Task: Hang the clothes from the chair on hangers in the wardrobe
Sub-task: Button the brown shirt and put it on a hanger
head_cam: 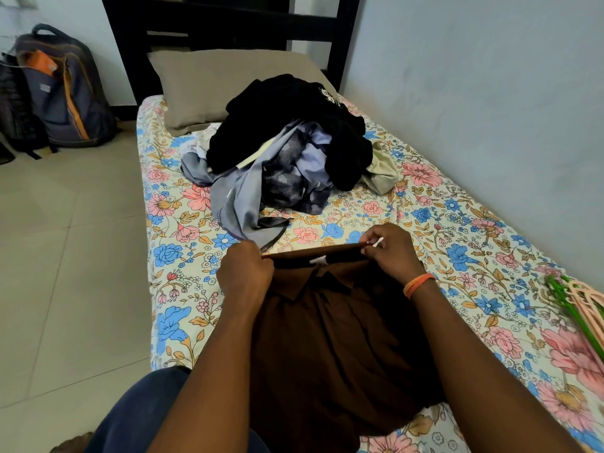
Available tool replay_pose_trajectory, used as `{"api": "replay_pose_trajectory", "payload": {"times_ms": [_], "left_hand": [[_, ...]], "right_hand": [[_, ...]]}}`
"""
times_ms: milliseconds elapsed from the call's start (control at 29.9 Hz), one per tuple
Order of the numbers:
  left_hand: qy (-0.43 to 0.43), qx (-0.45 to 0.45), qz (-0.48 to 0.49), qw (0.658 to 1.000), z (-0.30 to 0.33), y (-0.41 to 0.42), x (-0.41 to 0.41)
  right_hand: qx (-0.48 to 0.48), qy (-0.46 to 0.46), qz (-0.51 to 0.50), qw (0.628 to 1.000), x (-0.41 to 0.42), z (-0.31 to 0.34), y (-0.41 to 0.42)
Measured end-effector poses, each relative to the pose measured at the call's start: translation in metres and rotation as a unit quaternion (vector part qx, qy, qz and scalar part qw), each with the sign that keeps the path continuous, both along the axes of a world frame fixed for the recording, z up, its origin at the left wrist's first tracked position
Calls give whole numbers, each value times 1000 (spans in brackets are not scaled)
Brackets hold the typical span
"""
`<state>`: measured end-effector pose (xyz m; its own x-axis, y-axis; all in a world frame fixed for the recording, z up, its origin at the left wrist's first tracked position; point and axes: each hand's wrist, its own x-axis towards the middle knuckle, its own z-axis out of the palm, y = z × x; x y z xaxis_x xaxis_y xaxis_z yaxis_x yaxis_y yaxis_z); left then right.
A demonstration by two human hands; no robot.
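A brown shirt (333,338) is held over the floral bed (183,256), its collar edge gripped by the curled left hand (245,273) and pinched by the right hand (392,253).

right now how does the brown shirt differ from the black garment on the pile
The brown shirt is gripped at its top edge by the left hand and right hand; the black garment lies untouched. The shirt is near, the garment crumpled near the pillow. Both are over the bed.
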<state>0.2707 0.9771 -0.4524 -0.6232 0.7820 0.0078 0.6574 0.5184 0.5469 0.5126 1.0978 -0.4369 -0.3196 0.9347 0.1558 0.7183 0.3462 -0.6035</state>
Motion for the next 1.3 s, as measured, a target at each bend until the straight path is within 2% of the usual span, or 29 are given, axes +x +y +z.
{"api": "replay_pose_trajectory", "payload": {"times_ms": [167, 234, 301, 435, 568, 635, 736, 869, 1003, 1103, 1204, 1304], "left_hand": [[-35, -20, 30, 999, -5, -5, 9], [-62, 0, 18, 998, -7, -3, 10], [-98, 56, -13, 994, -8, -1, 11], [-180, 138, -27, 974, 2, 0, 20], [-242, 122, -5, 962, -8, 3, 27], [-222, 115, 10, 968, -13, -1, 34], [-115, 116, 25, 986, -9, -13, 57], [-99, 133, -119, 979, -3, -30, 116], [-79, 118, -306, 941, -12, -47, 193], [-46, 80, -410, 907, -28, -60, 252], [111, -14, -474, 873, -36, -66, 296], [202, -67, -495, 843, -35, -68, 318]], "right_hand": [[-63, 29, -91, 993, -7, -8, -11], [-97, 43, -126, 986, -10, -10, -14], [-126, 70, -142, 979, -11, -11, -15], [-148, 217, -194, 945, -8, -10, -14], [-231, 344, -207, 886, -4, -11, -21], [-252, 383, -204, 865, -2, -10, -28], [-222, 392, -222, 865, 11, -11, -39], [-169, 396, -262, 864, 55, -14, -56], [-98, 357, -310, 876, 114, -17, -75], [-19, 223, -353, 909, 177, -22, -89], [66, 82, -384, 917, 249, -30, -104], [80, -37, -468, 879, 321, -43, -110]]}}
